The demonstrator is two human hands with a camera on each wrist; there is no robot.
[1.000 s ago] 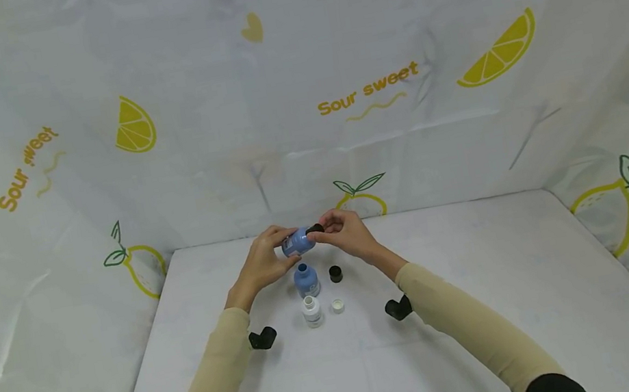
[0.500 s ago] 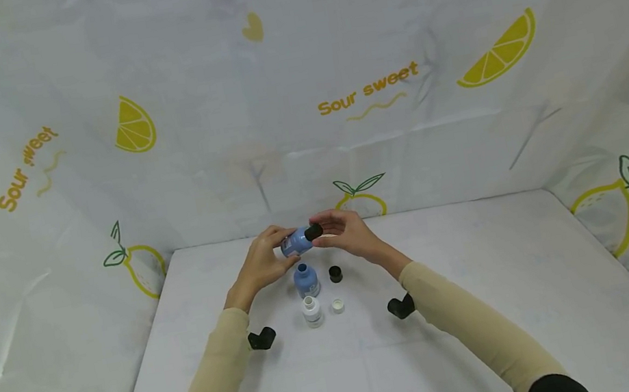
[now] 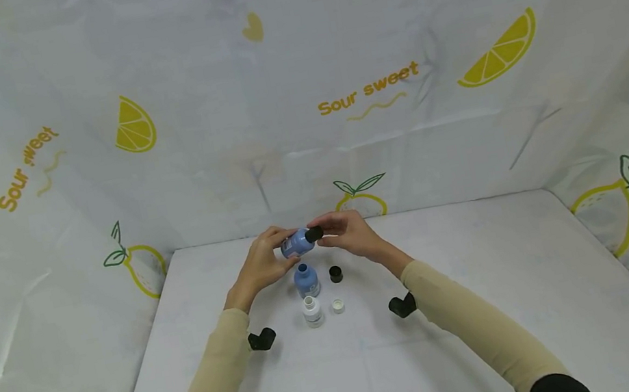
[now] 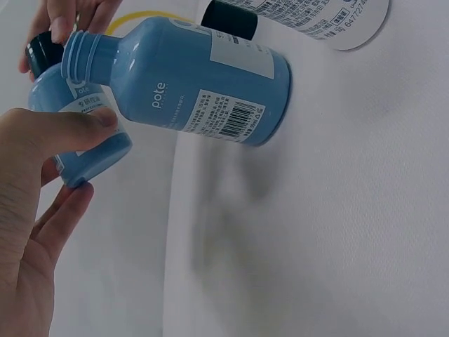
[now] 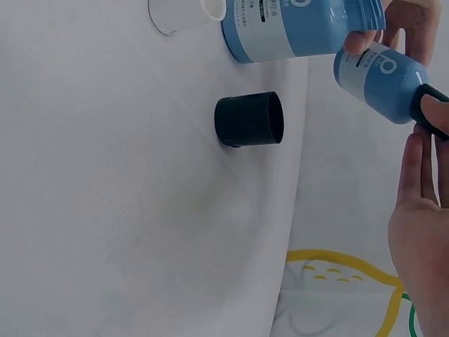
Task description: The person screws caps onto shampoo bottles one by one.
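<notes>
My left hand [image 3: 263,260] grips a small blue bottle [image 3: 296,243] by its body, tilted above the table with its neck toward the right. A black cap [image 3: 314,234] sits on that bottle's neck. Fingers of my right hand [image 3: 352,235] pinch this cap; in the right wrist view the thumb lies across the cap [image 5: 419,105]. Below the hands a larger blue bottle [image 3: 307,283] stands upright without a cap, its threaded neck [image 4: 88,57] bare in the left wrist view. In front of it stands an uncapped white bottle [image 3: 312,315].
A loose black cap [image 3: 336,273] rests on the white table [image 3: 370,381] right of the larger blue bottle. Nearer the front lies a white cap [image 3: 338,306], beside the white bottle. A curtain [image 3: 299,178] with lemon prints rises behind the table's far edge.
My right hand has shifted slightly and its fingers have changed position on the black cap, leaving more of it in sight. The left hand and its bottle have hardly moved.
</notes>
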